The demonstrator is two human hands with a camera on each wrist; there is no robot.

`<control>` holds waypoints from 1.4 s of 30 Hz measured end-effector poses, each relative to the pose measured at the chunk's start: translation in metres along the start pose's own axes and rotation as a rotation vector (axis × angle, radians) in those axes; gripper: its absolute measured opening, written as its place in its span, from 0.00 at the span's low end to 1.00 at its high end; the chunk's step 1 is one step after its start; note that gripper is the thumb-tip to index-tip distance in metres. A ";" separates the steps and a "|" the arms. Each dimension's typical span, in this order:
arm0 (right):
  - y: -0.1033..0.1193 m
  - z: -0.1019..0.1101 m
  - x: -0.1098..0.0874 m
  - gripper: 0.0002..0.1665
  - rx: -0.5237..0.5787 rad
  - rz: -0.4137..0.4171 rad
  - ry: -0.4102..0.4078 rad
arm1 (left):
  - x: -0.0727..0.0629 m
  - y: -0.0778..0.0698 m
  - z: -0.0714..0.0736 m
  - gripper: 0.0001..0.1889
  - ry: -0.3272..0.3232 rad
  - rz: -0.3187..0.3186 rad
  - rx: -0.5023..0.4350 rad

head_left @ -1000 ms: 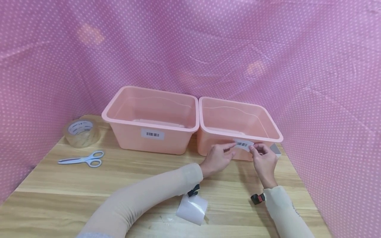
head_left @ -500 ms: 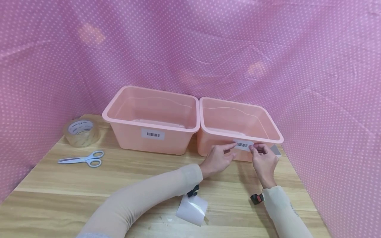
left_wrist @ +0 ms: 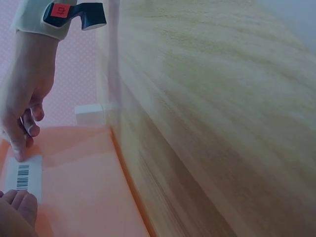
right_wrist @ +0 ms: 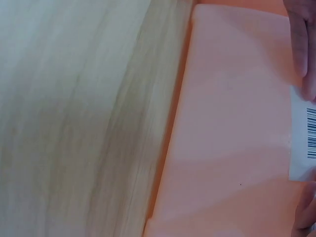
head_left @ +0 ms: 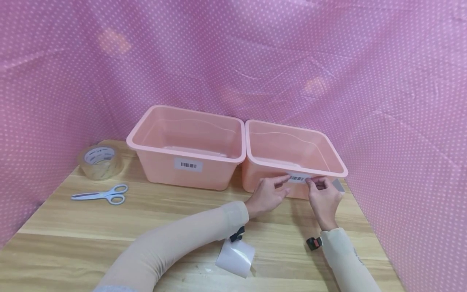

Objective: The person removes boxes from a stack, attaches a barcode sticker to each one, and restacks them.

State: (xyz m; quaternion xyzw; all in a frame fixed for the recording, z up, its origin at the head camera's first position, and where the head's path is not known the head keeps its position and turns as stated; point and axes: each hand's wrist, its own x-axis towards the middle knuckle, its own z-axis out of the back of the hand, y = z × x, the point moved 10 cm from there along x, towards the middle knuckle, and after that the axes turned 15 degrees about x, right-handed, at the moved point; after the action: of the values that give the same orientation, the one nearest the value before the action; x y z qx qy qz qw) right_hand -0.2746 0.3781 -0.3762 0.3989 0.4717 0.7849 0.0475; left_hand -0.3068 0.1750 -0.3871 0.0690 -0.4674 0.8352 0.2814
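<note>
A white barcode label (head_left: 296,179) lies against the front wall of the right-hand pink bin (head_left: 262,178), below its rim. My left hand (head_left: 267,196) touches the label's left end with outstretched fingertips. At the other end, my right hand (head_left: 324,199) holds the label's edge between thumb and forefinger, its remaining fingers bent. Seen from the left wrist, the label (left_wrist: 34,173) looks flat on the bin, a right fingertip on its upper end. The right wrist view catches only part of the label (right_wrist: 298,136), with fingers above and below it.
Beside it stands another pink bin (head_left: 157,172) bearing a barcode label (head_left: 188,165). Clear packing tape (head_left: 100,168) and blue scissors (head_left: 103,195) lie at left. A glossy white sheet (head_left: 236,258) is near my left wrist. A grey-white object (head_left: 338,185) shows behind the right bin.
The label's right end was bowed away from the bin and now lies flatter against it. My right hand has shifted very slightly left; my left hand stays put.
</note>
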 end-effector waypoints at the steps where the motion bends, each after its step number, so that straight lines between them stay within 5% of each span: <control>1: -0.001 0.001 0.000 0.09 0.005 -0.006 -0.006 | 0.000 0.000 0.000 0.24 -0.001 0.000 -0.001; 10: 0.006 -0.015 -0.006 0.11 0.419 -0.113 0.098 | 0.002 -0.008 -0.006 0.27 0.069 -0.041 0.001; 16: 0.007 -0.022 -0.006 0.13 0.556 -0.171 0.125 | 0.000 -0.003 -0.014 0.29 0.166 0.041 -0.019; 25: -0.001 -0.030 -0.007 0.17 0.634 -0.293 0.165 | 0.002 0.001 -0.015 0.29 0.201 0.107 -0.096; 42: -0.004 -0.032 -0.008 0.16 0.694 -0.318 0.156 | 0.005 0.002 -0.012 0.27 0.193 0.132 -0.141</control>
State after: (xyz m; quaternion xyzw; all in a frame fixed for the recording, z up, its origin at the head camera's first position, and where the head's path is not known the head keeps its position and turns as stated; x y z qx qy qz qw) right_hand -0.2916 0.3543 -0.3913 0.2522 0.7675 0.5893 -0.0051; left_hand -0.3101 0.1855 -0.3935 -0.0627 -0.4991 0.8198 0.2737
